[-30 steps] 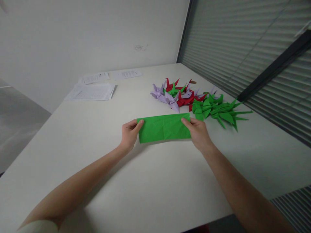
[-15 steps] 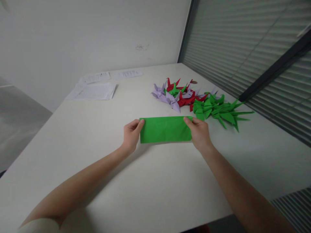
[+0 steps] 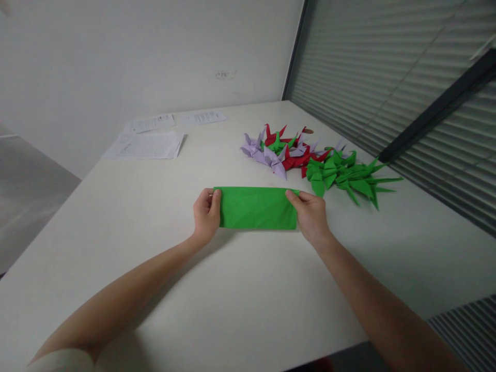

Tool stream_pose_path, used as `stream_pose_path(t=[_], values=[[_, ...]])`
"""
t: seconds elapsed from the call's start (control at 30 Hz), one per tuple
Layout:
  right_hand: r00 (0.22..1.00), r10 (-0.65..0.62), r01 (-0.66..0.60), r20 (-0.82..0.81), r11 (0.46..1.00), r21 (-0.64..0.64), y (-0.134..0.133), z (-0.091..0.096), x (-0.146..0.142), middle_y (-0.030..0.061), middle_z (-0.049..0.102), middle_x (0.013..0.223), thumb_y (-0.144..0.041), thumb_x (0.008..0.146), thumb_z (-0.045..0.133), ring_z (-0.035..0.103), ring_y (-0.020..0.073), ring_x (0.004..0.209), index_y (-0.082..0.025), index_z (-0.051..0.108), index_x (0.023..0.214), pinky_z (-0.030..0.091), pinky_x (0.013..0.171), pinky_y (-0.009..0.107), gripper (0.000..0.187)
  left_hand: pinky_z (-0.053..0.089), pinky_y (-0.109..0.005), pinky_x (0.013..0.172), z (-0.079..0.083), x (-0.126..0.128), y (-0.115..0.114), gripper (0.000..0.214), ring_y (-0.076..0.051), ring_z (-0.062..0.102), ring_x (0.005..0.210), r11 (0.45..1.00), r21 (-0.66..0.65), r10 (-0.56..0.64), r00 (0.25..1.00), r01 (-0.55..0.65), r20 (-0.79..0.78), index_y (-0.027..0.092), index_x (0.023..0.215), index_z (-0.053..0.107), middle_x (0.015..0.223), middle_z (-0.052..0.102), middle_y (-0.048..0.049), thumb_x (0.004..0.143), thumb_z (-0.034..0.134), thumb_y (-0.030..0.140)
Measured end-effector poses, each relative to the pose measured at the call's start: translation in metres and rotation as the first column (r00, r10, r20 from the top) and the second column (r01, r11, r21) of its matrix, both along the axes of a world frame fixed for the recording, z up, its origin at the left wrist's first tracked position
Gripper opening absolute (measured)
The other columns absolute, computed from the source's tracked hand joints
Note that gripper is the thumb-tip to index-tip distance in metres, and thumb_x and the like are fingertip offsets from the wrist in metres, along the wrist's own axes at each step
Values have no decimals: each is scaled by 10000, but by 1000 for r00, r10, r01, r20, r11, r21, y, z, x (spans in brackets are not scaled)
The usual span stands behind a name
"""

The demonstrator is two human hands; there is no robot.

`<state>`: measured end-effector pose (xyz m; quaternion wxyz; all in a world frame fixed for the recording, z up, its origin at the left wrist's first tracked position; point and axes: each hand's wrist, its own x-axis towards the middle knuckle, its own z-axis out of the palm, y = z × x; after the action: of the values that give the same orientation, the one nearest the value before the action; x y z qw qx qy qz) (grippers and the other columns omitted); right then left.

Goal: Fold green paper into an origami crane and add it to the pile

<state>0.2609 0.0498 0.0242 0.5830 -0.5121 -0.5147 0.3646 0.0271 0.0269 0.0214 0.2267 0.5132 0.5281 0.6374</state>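
Observation:
A green sheet of paper, a wide rectangle that looks folded, is stretched between my two hands above the white table. My left hand pinches its upper left corner, thumb in front and fingers behind. At the upper right corner my right hand grips it the same way. Beyond the paper, to the right, lies a pile of folded paper cranes: green ones, red ones and light purple ones.
Printed sheets lie at the table's far left, with more papers by the wall. A window with blinds and a dark frame borders the table on the right.
Both hands have shifted slightly left with the green paper. Its visible width is a little smaller, and its left edge sits deeper in my left hand. The cranes lie as before.

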Motion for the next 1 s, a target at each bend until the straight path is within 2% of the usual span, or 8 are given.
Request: stream_pose_path(t=[0.13,0.37,0.57,1.0], values=[[1000,11,-12,-25,1000,-27,1,-2,0,-72,312,496,-478,680,732,279,89,528,-205,435,478,232,503,257,452,228,-231,450,-2,0,0,377,-97,319,488,1000,12,3,1000,-3,-8,199,657,489,528,358,58,861,595,499],[999,-5,4,-35,999,-34,1,-2,0,-73,264,495,-504,659,747,243,84,525,-212,365,461,196,494,259,520,243,-226,449,-3,-2,1,372,-96,331,489,1000,20,3,1000,-3,-13,194,659,500,527,375,56,865,595,490],[997,23,-26,-78,999,-41,2,-6,3,-62,325,512,-541,684,732,299,94,519,-199,473,498,258,509,268,468,256,-227,466,-4,-2,1,354,-97,337,502,1000,13,11,1000,-11,-21,190,664,510,535,384,52,880,585,460],[998,-21,21,-55,1000,-3,4,-6,3,-61,287,509,-562,679,734,269,93,510,-206,447,482,254,483,263,498,276,-226,489,-2,0,-2,380,-100,333,527,1000,4,-14,999,14,44,187,671,527,558,387,47,861,601,507]])
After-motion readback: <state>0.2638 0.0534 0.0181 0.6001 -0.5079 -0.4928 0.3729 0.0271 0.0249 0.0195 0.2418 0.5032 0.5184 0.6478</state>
